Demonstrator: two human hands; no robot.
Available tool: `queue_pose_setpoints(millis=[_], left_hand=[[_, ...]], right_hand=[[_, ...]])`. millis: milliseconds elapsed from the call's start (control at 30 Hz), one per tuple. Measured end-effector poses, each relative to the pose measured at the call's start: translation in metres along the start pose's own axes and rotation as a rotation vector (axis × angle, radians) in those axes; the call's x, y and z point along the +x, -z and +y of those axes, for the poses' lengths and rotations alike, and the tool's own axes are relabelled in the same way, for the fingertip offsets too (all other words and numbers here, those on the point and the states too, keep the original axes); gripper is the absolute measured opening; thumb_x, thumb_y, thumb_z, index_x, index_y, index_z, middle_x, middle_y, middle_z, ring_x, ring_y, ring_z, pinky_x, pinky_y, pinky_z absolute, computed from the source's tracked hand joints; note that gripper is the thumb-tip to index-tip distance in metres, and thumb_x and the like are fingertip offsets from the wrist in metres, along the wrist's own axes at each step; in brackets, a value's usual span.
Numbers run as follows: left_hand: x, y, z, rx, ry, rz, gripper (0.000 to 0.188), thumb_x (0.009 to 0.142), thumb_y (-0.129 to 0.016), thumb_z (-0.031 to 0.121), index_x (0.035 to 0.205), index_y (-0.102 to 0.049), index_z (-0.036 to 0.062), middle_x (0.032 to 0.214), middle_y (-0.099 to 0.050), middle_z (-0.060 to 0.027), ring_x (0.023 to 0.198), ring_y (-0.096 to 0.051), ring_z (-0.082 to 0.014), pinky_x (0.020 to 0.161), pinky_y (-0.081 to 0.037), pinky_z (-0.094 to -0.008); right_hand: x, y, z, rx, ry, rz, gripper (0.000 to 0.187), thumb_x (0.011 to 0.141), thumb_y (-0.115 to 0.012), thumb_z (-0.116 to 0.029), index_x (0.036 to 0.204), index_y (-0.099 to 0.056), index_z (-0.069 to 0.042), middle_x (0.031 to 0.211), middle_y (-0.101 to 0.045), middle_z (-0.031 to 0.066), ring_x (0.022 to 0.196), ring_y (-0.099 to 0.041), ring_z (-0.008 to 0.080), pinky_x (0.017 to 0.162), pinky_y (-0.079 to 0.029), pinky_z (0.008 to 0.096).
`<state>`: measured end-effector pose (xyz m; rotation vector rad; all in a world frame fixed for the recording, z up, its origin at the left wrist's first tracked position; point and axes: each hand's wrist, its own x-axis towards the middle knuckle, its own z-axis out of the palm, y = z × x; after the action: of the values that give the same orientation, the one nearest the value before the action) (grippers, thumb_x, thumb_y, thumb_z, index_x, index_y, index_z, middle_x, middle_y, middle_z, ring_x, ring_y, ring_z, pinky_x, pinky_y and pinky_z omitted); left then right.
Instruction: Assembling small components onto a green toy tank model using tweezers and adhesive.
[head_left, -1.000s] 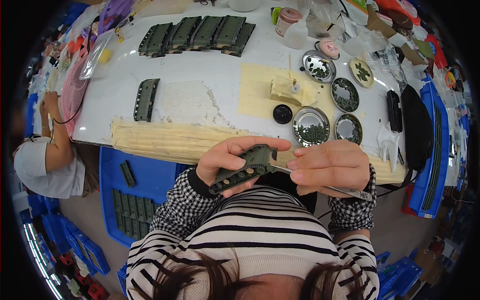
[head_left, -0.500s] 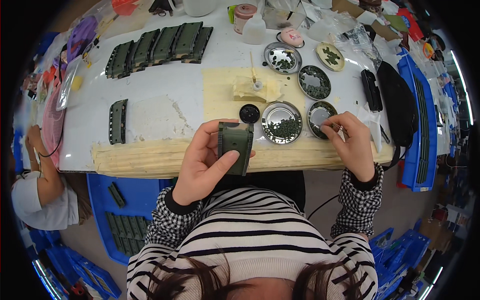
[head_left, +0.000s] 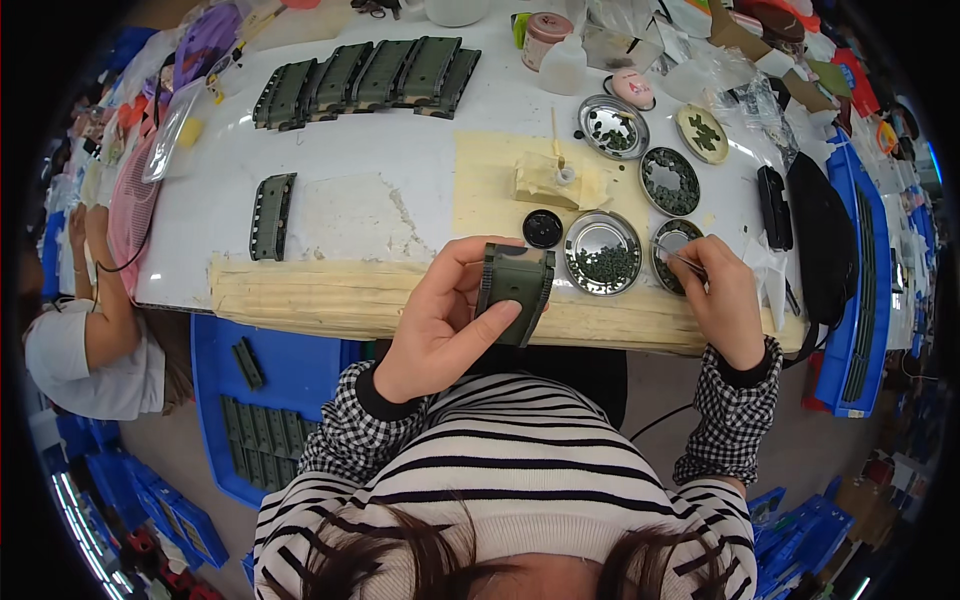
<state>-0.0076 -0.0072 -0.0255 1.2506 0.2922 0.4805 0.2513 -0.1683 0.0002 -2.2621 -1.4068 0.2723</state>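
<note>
My left hand (head_left: 440,320) grips a dark green toy tank hull (head_left: 516,290) just above the front edge of the white table (head_left: 400,170). My right hand (head_left: 722,296) pinches thin metal tweezers (head_left: 678,257), whose tips reach into a round metal dish (head_left: 676,247) of small dark parts. Beside it stands a larger metal dish (head_left: 603,253) with green bits and a small black lid (head_left: 542,228).
A row of green hulls (head_left: 365,75) lies at the back left, and a single one (head_left: 271,215) nearer. More dishes (head_left: 668,180), a bottle (head_left: 565,66) and bags crowd the back right. A blue crate (head_left: 270,400) with hulls stands below. Another person (head_left: 95,330) sits at left.
My left hand has turned the hull upright and brought it over the table edge. My right hand moved away from the hull to the dish with the tweezers.
</note>
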Motion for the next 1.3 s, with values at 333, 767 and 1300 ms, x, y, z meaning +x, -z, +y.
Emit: queue_pose_setpoints(millis=[333,767,1300], left_hand=[[-0.002,0.001,-0.001,0.020,-0.039,-0.008,0.042,0.093,-0.049,-0.004,0.132,-0.035,0.0022,0.117,-0.058,-0.0154,0.106,-0.064,-0.0243,0.091,-0.054,-0.0349],[-0.003,-0.001,-0.002,0.016,-0.057,-0.014,0.043,0.093,-0.050,-0.004,0.133,-0.035,0.0011,0.118,-0.057,-0.0141,0.107,-0.063,-0.0241,0.091,-0.053,-0.0342],[-0.002,-0.017,0.003,-0.192,0.014,0.091,0.054,0.098,-0.045,0.004,0.147,-0.021,0.0050,0.127,-0.052,-0.0157,0.103,-0.063,-0.0217,0.091,-0.052,-0.0334]], right_hand=[[0.000,-0.003,0.004,0.011,0.032,0.148,0.009,0.086,-0.059,0.002,0.093,-0.054,0.000,0.079,-0.062,0.0168,0.065,-0.060,0.0331,0.057,-0.046,0.0381],[-0.006,-0.008,0.010,0.127,-0.035,0.221,0.021,0.076,-0.070,0.005,0.097,-0.068,0.001,0.083,-0.069,0.0134,0.070,-0.066,0.0189,0.063,-0.050,0.0276],[-0.008,-0.007,-0.026,0.627,-0.064,0.249,0.012,0.079,-0.067,0.007,0.088,-0.069,-0.001,0.066,-0.059,-0.0061,0.051,-0.029,-0.0013,0.047,-0.022,0.0185]])
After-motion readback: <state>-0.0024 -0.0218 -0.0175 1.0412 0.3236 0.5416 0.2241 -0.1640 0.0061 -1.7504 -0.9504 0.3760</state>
